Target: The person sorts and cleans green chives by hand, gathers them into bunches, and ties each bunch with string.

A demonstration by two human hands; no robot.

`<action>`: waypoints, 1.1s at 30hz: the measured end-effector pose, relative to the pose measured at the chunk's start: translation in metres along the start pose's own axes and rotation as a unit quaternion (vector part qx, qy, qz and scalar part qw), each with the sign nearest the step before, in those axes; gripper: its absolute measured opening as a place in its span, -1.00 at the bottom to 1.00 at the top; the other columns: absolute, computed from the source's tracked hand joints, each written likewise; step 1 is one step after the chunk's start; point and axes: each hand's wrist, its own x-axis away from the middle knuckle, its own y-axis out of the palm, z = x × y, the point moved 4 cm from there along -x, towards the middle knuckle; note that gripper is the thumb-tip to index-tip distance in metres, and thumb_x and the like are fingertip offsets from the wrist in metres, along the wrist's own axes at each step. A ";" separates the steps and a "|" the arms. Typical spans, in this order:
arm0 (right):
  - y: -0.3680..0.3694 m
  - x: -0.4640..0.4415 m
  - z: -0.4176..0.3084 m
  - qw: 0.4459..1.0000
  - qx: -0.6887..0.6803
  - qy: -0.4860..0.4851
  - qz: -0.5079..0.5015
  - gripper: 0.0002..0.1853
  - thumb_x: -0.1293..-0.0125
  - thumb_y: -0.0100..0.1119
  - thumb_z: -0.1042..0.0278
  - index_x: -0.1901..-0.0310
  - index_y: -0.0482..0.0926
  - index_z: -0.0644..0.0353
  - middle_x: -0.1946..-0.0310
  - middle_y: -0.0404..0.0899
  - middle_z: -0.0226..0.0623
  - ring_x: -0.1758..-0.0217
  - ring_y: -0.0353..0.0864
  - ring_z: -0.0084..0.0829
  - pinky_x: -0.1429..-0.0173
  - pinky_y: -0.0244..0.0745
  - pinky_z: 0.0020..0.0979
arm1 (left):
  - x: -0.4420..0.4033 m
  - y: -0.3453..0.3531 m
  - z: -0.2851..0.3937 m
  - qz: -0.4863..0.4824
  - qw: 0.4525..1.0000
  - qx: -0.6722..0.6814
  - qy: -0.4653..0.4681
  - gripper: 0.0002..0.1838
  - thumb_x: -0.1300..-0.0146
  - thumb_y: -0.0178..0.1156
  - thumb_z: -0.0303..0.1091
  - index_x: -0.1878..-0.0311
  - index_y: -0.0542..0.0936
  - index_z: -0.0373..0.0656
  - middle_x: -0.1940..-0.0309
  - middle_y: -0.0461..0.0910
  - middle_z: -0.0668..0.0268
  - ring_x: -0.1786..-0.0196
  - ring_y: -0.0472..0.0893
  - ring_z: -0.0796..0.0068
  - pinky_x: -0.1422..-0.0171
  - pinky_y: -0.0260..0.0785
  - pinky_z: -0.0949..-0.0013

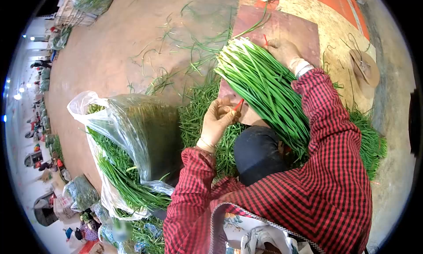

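Note:
A thick bundle of long green chives (pixel 269 86) lies slantwise before me, its pale cut ends at the upper left. It rests partly on a flat reddish board (pixel 299 27). My left hand (pixel 217 121), in a thin pale glove, is closed on one end of a red tie (pixel 238 105) beside the bundle. On the far side my right hand (pixel 285 53), gloved too, is closed by the bundle's edge, and a red tie end stands up at its fingertips. The tie's middle is hidden, apparently beneath the stalks.
At my left stands a clear plastic bag (pixel 145 126) filled with chives. Loose green stalks (pixel 194 126) are heaped by my knee and strewn over the floor (pixel 101 69). More chives (pixel 370 143) lie at right, near a round tan disc (pixel 365 68). People and bagged greens line the far left.

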 end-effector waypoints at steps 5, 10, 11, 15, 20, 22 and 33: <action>0.002 0.000 0.006 0.998 -0.031 -0.001 0.045 -0.61 -0.34 0.12 0.02 0.00 0.66 0.13 0.16 0.68 -0.05 0.08 0.68 -0.16 -0.07 0.49 -0.32 | -0.003 0.014 0.011 -0.119 0.989 0.080 -0.034 -0.46 -0.26 0.29 -0.29 -0.24 0.44 -0.35 -0.02 0.62 0.06 0.03 0.69 0.17 -0.01 0.57 0.35; -0.006 0.007 0.004 0.997 -0.061 0.048 0.024 -0.64 -0.36 0.13 0.05 0.00 0.68 0.10 0.16 0.71 -0.18 0.08 0.69 -0.33 -0.08 0.49 -0.40 | -0.014 0.021 0.015 -0.162 0.967 0.194 -0.040 -0.54 -0.36 0.07 -0.32 -0.25 0.42 -0.39 -0.07 0.59 0.00 -0.06 0.65 0.16 -0.08 0.55 0.31; -0.005 0.007 0.006 0.994 -0.096 0.054 0.011 -0.65 -0.36 0.13 0.07 0.00 0.68 0.10 0.15 0.72 -0.23 0.07 0.68 -0.38 -0.09 0.48 -0.43 | -0.015 0.023 0.017 -0.162 0.963 0.212 -0.045 -0.55 -0.38 0.03 -0.34 -0.26 0.41 -0.38 -0.07 0.59 0.01 -0.06 0.65 0.17 -0.08 0.55 0.31; -0.008 0.018 0.000 0.970 -0.236 0.047 -0.046 -0.67 -0.38 0.13 0.11 0.02 0.70 0.12 0.12 0.71 -0.33 0.05 0.64 -0.49 -0.10 0.45 -0.49 | -0.022 0.019 0.023 -0.105 0.994 0.022 -0.018 -0.74 -0.35 0.17 -0.47 -0.06 0.60 -0.32 0.16 0.70 0.22 0.14 0.68 0.45 0.00 0.53 0.44; -0.038 0.019 -0.033 0.992 -0.004 -0.093 -0.090 -0.54 -0.35 0.05 0.00 0.05 0.63 0.29 0.22 0.67 0.00 0.14 0.65 -0.12 -0.02 0.48 -0.23 | -0.024 0.035 0.045 -0.138 0.987 -0.050 0.064 -0.84 -0.33 0.22 -0.47 0.09 0.65 -0.33 0.30 0.70 0.29 0.29 0.62 0.59 0.13 0.49 0.51; -0.036 0.026 -0.042 0.992 0.041 -0.106 -0.060 -0.57 -0.34 0.04 0.04 0.08 0.64 0.28 0.22 0.67 0.01 0.14 0.64 -0.06 -0.01 0.48 -0.19 | -0.024 0.042 0.047 -0.118 0.985 -0.094 0.088 -0.86 -0.33 0.21 -0.47 0.12 0.64 -0.32 0.32 0.69 0.30 0.29 0.62 0.59 0.13 0.48 0.51; 0.046 0.112 -0.106 0.975 0.103 -0.137 0.142 -0.77 -0.27 0.03 0.25 0.18 0.65 0.08 0.29 0.65 -0.16 0.25 0.65 -0.10 0.16 0.52 -0.12 | 0.017 0.058 0.041 -0.015 0.991 -0.075 0.112 -0.88 -0.34 0.21 -0.41 0.21 0.60 -0.28 0.46 0.67 0.29 0.48 0.59 0.61 0.40 0.43 0.54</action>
